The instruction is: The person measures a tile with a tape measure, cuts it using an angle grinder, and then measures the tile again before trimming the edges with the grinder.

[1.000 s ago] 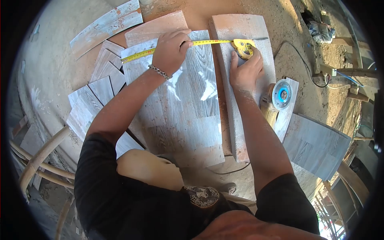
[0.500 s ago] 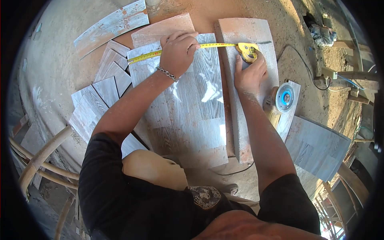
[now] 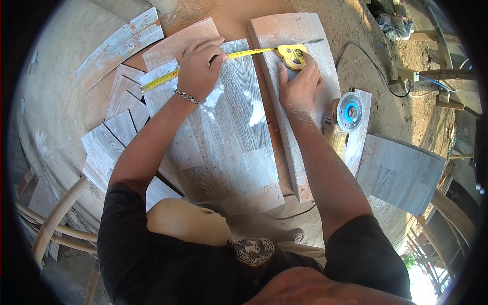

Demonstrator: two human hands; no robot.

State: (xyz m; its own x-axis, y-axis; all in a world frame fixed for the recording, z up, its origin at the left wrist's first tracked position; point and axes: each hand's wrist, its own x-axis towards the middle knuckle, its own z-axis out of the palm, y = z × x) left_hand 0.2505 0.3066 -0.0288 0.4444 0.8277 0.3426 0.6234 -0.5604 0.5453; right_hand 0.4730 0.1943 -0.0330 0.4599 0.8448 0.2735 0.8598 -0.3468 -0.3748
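A yellow tape measure [image 3: 292,57] lies with its blade pulled out leftward across the upper part of a grey wood-grain tile [image 3: 229,127]. My left hand [image 3: 201,68] rests on the tile near its top, thumb and fingers closed on the blade. The blade's end reaches the tile's left edge. Wrapped round the tape measure's case is my right hand [image 3: 300,86], over a long, thick pale slab [image 3: 284,30] beside the tile. Just above the case, a thin dark pencil-like stick [image 3: 316,40] lies on the slab.
An angle grinder [image 3: 350,112] with a blue-centred disc sits right of my right forearm, and a dark cord [image 3: 366,57] curves beyond it. Cut tile pieces [image 3: 122,30] lie at the left and top. Another grey tile [image 3: 401,170] lies at right. Bamboo poles [image 3: 58,216] stand at lower left.
The whole view has shifted, so things appear a little further left and up. Both hands keep their hold on the tape measure, with little visible movement against the tile.
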